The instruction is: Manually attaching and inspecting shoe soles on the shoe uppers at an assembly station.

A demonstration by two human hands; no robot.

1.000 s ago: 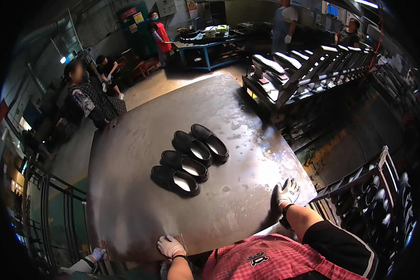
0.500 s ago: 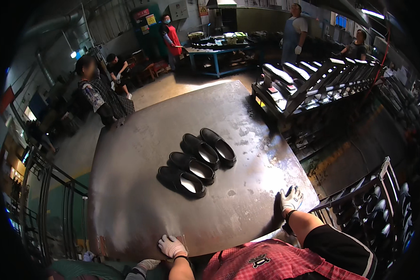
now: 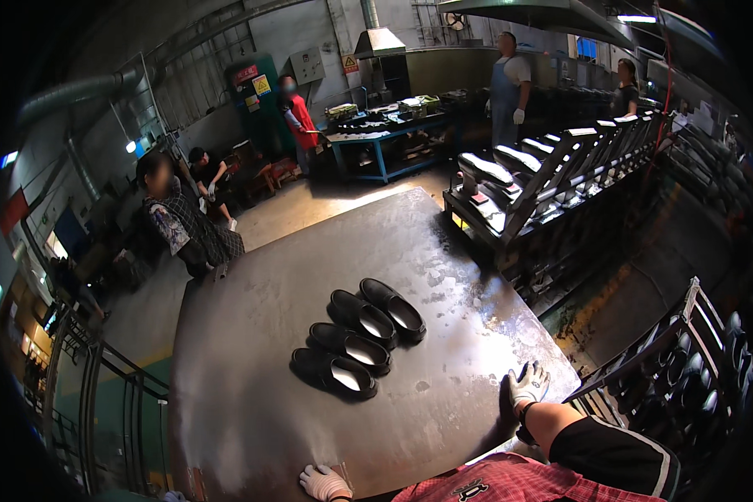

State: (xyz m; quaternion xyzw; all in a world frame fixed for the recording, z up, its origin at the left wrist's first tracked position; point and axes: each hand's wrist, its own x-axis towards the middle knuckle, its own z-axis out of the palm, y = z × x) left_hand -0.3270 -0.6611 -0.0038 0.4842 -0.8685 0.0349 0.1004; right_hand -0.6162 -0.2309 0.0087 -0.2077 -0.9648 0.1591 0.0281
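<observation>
Two pairs of black slip-on shoes with pale insoles stand in a slanted row on a worn metal table (image 3: 251, 335). The nearest black shoe (image 3: 316, 365) is at the row's left end, the farthest black shoe (image 3: 382, 294) at its right end. My left hand (image 3: 325, 484), in a white knit glove, rests open on the table's near edge, its wrist cut off by the picture's lower rim. Also gloved in white, my right hand (image 3: 529, 385) leans on the right edge with fingers spread. Neither hand touches a shoe.
A machine rack (image 3: 560, 167) carrying shoe forms stands beyond the table's right side. Near right is a metal rack (image 3: 686, 360) full of dark shoes. A person in a checked apron (image 3: 197, 222) stands by the far left corner. A blue-framed bench (image 3: 385, 155) stands farther back.
The view has tilted upward, so the table, shoes and hands sit lower in the picture. Both hands keep their places on the table, and the shoes have not moved on it.
</observation>
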